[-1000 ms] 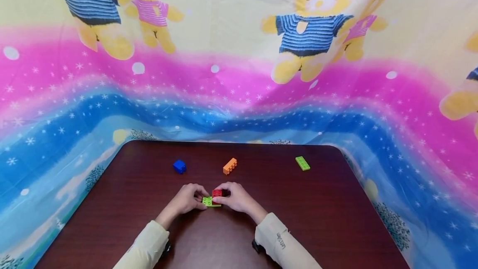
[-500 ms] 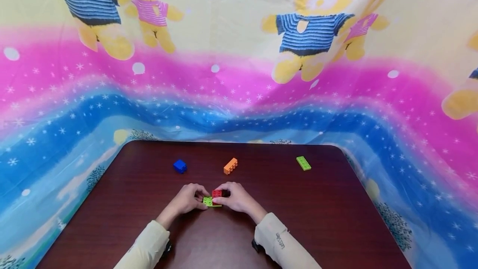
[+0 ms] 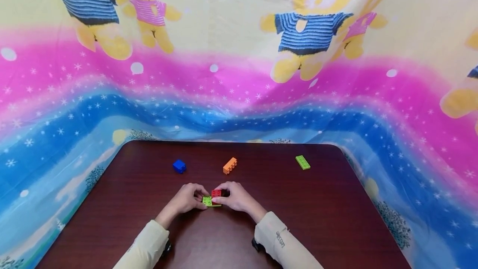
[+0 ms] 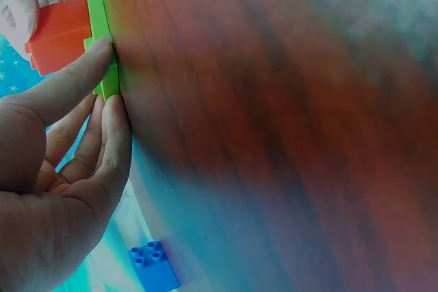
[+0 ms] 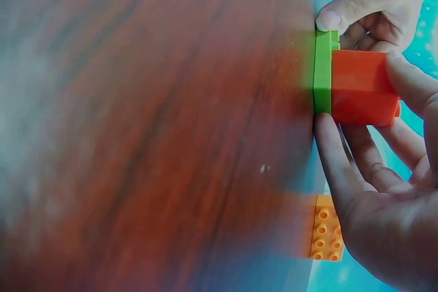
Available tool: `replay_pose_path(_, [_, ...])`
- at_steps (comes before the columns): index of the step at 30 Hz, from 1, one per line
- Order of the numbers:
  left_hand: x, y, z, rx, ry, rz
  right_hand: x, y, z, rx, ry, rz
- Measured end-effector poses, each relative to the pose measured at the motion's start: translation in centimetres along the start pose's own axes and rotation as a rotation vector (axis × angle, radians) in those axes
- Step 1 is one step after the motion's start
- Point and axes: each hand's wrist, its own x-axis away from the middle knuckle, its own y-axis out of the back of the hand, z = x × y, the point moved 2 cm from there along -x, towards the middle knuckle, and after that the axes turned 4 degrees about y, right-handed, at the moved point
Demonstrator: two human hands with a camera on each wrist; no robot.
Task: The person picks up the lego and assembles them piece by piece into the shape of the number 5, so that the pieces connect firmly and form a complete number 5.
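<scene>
- Bg: bear-print cloth [image 3: 239, 80] hung behind dark-brown tbl [image 3: 321, 206]; pink & blue bands, white snowflakes printed on it.
- Green plate [image 3: 207, 201] laid flat on tbl, betw. both hands.
- L hand [image 3: 188, 198]: plate's L end pinched betw. thumb & fingers, narrow grip.
- R hand [image 3: 237, 197]: red block [image 3: 216, 194] held betw. thumb & fingers; block set on plate's R half, touching, studs up.
- Farther back on tbl, L to R, well apart: blue block [image 3: 179, 166], orange block [image 3: 230, 165], 2nd green plate [image 3: 303, 162].
- Pale sleeves [image 3: 145, 247] worn; lettering seen on R one.
</scene>
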Motion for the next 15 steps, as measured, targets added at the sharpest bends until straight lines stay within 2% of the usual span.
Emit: replay_pose_path(15, [-0.11,0.11,-0.34,-0.007,-0.014,0.023,0.11,-0.03,-0.21,-0.023,-0.016,0.002])
